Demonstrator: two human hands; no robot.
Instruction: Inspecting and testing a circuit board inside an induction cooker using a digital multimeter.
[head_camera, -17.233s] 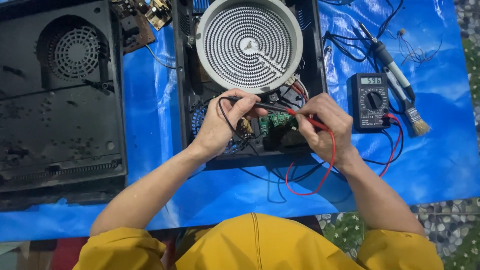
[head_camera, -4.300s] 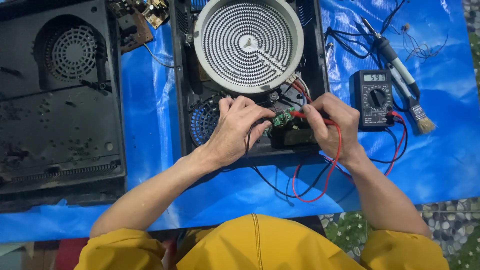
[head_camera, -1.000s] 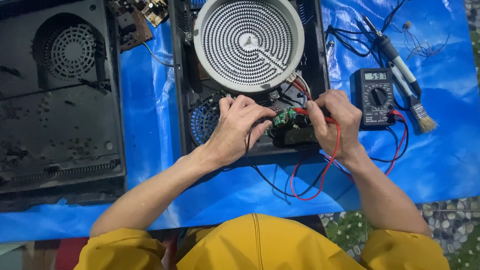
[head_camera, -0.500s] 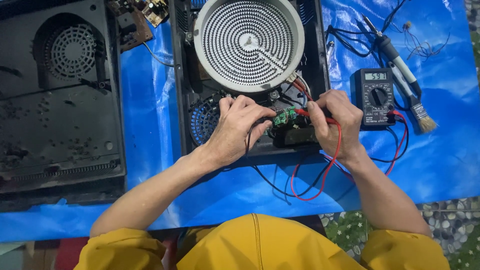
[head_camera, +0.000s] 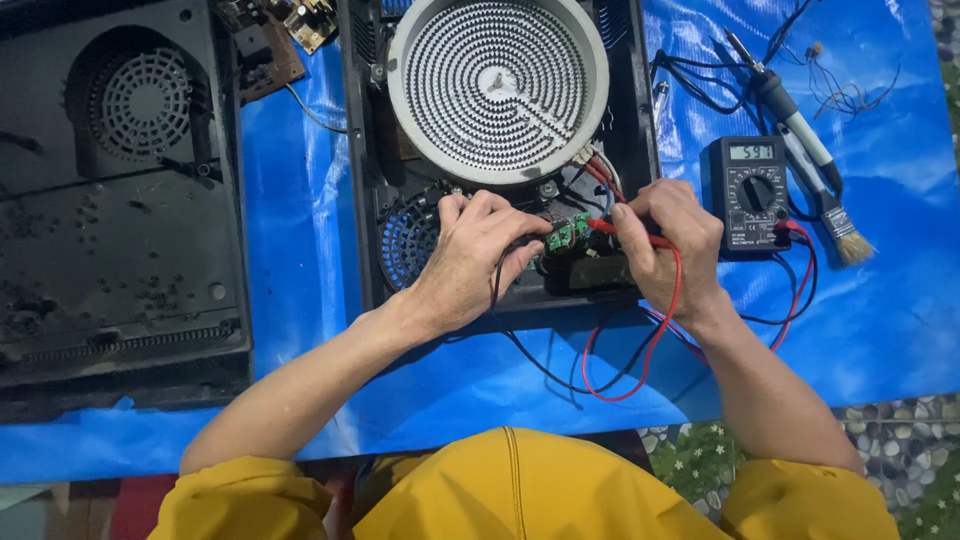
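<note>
Pinching the red probe (head_camera: 628, 232) in the curled right hand (head_camera: 668, 245), left hand (head_camera: 470, 255) palm-down gripping the black probe (head_camera: 497, 280), both tips meeting on the green circuit board (head_camera: 568, 233).

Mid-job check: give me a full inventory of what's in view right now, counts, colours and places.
Opened cooker base: 1, black, top centre.
Heating coil: 1, white-grey, in the base.
Circuit board: 1, green, between the hands.
Multimeter: 1, black, right.
Red probe: 1, right hand.
Black probe lead: 1, by left hand.
Brush: 1, far right.
Soldering iron: 1, top right.
Cover panel: 1, black, left.
Tarp: 1, blue, underneath.
Left hand, right hand: on the board.
</note>
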